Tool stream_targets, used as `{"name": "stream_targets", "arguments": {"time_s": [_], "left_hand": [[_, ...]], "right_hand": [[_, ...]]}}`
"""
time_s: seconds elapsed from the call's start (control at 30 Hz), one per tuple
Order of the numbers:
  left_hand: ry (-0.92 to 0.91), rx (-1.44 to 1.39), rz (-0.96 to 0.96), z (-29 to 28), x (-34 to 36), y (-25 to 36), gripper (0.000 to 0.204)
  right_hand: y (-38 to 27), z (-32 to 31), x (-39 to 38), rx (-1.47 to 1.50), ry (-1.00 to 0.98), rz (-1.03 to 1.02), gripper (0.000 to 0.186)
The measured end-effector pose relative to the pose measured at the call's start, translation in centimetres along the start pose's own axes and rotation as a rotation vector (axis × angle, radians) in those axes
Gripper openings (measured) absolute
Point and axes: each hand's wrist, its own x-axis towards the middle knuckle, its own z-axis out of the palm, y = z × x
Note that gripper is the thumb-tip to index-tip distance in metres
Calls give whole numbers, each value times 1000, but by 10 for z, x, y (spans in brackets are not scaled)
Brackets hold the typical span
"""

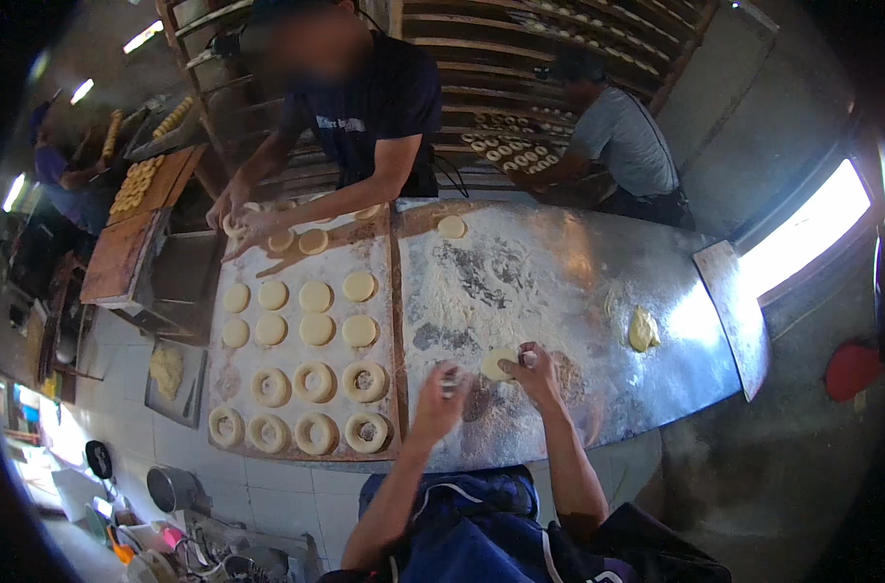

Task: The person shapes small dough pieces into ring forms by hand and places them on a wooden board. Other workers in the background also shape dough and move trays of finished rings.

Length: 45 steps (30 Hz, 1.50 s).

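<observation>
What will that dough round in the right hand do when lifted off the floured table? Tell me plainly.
The dough round under the right hand looks soft and thin, so it would probably sag or stretch instead of staying flat. The table is dusted with flour, so it likely lifts free without sticking. It seems light, yet easily dented by fingertips.

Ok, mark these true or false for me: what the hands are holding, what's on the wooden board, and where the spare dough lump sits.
1. The right hand touches a round pale dough disc. True.
2. The left hand rests on the floured wooden board. False: it is over the floured metal table, beside the board.
3. The board's nearest rows hold ring-shaped dough pieces. True.
4. The yellowish dough lump lies on the board. False: it lies on the metal table, to the right.
</observation>
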Motion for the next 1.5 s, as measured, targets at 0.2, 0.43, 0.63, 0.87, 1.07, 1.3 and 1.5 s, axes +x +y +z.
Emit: {"name": "stream_targets", "arguments": {"time_s": [0.2, 0.43, 0.63, 0.87, 1.07, 1.3, 1.5], "left_hand": [[-10, -248, -64, 74, -5, 3, 28], [-54, 19, -41, 102, -10, 23, 25], [-179, -160, -21, 99, -14, 21, 29], [-301, -649, -28, 103, -26, 12, 50], [125, -808, -28, 118, -9, -2, 21], [281, -20, -58, 99, -1, -11, 29], [446, 64, 236, 57, 12, -33, 39]], "right_hand": [[-18, -19, -35, 271, -106, -28, 53], [-27, -52, -41, 183, -138, -77, 65], [-16, -69, -35, 360, -430, -61, 76], [-8, -74, -24, 803, -683, 143, 53], [-9, -40, -24, 193, -252, 31, 70], [-36, 1, -34, -141, -232, 70, 78], [-69, 37, -47, 71, -246, 51, 75]]}}
